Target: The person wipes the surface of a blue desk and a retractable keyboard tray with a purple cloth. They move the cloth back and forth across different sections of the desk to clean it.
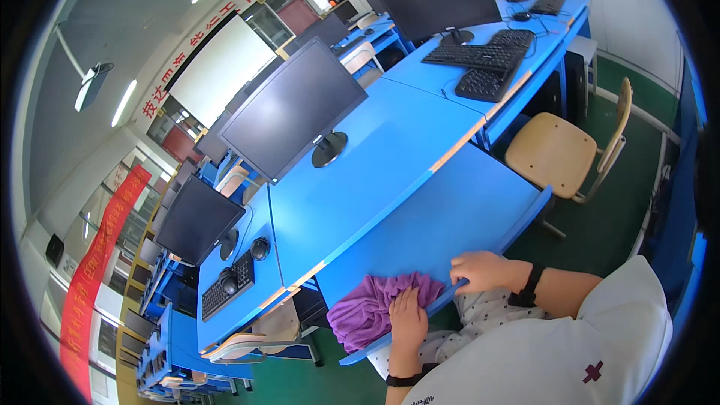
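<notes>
My left hand point(407, 316) lies with its fingers stretched over a bunched purple cloth point(367, 311). The cloth rests at the near left end of a blue pull-out tray point(435, 217) below the desktop. My right hand point(480, 273) is closed round the raised blue front edge of this tray, just right of the cloth. Dark bands circle both wrists. Beyond the tray stands a black monitor point(296, 109) on the blue desk point(390, 150), its round base on the desktop.
Several black keyboards point(487, 84) lie on the right-hand desk below another monitor point(439, 0). A wooden chair point(551, 151) stands at the right. On the left desk are a monitor point(199, 219), a keyboard point(217, 296) and a mouse point(260, 248). A chair point(236, 345) is tucked below it.
</notes>
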